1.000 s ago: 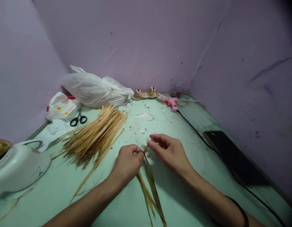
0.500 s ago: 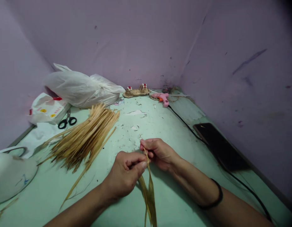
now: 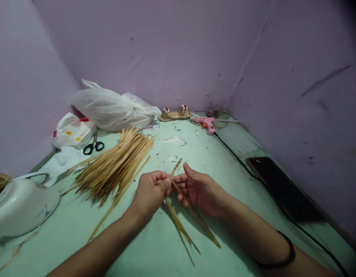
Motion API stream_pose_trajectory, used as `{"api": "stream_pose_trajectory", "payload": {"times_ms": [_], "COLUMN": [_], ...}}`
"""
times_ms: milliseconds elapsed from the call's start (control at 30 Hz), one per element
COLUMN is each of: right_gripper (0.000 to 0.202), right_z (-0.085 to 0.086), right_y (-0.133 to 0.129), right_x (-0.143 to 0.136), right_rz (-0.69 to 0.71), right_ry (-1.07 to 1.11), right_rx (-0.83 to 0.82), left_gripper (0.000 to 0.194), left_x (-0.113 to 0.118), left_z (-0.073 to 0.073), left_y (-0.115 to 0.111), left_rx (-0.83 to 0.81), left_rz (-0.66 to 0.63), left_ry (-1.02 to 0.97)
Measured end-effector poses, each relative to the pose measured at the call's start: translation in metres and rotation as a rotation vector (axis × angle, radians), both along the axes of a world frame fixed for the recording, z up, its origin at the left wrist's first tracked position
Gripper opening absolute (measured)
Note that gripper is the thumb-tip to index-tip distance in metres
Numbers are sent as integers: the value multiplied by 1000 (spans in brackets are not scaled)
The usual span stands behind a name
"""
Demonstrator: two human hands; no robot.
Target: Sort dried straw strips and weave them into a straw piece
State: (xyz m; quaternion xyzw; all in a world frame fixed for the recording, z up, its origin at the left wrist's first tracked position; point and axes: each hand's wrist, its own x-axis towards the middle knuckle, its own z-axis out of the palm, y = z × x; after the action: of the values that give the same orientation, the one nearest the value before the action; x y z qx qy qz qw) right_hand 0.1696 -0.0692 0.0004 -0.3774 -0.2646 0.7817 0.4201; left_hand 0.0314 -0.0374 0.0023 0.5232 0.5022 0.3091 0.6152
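A short braid of dried leaf strips [image 3: 177, 166] rises from the pinched fingertips of my left hand [image 3: 150, 196], its narrow end pointing away from me. Below that pinch, loose tan-green strips [image 3: 179, 225] fan out toward me over the table. My right hand [image 3: 207, 194] is just to the right, thumb lifted clear and fingers loosely spread. One strip runs across its fingers and on below the palm, slightly blurred. A large bundle of dried strips [image 3: 114, 165] lies to the left of both hands.
Scissors [image 3: 93, 148] lie beside a white box [image 3: 75, 132] and a tied plastic bag [image 3: 111, 109]. A white bowl [image 3: 25, 207] stands at left. Along the back are a small woven piece [image 3: 175, 115] and a pink glue gun [image 3: 207, 125], its cord passing a dark phone [image 3: 281, 188].
My right thumb has lifted off the strips and the fingers have spread. My left hand has kept its pinch, the braid's end now shows, and the loose strips have swung apart. The view has shifted left.
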Motion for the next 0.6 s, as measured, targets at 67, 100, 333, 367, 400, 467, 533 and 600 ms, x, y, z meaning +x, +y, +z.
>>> {"api": "stream_pose_trajectory", "payload": {"times_ms": [67, 100, 333, 367, 400, 467, 533, 600], "right_gripper": [28, 25, 24, 24, 24, 24, 24, 23], "right_z": [-1, -2, -6, -6, -6, -6, -8, -11], "right_y": [0, 0, 2, 2, 3, 3, 3, 3], "right_x": [-2, -2, -2, -2, -2, -3, -4, -5], "right_rz": [-36, -59, -40, -40, -51, -102, -176, -245], "right_ry": [-135, -229, -662, -688, -705, -708, -687, -663], "right_rx": [52, 84, 226, 229, 225, 200, 179, 181], "left_gripper": [16, 15, 16, 18, 20, 25, 26, 24], "left_x": [0, 0, -2, -3, -4, -6, -7, -8], "left_z": [0, -1, -4, -5, -6, -6, -4, 0], "left_y": [-1, -1, -5, -4, -2, 3, 7, 7], "left_rx": [-1, 14, 202, 255, 307, 371, 365, 334], "left_rz": [-14, -28, -106, -97, -92, -108, -150, -192], "left_ry": [5, 26, 313, 374, 433, 505, 504, 494]}}
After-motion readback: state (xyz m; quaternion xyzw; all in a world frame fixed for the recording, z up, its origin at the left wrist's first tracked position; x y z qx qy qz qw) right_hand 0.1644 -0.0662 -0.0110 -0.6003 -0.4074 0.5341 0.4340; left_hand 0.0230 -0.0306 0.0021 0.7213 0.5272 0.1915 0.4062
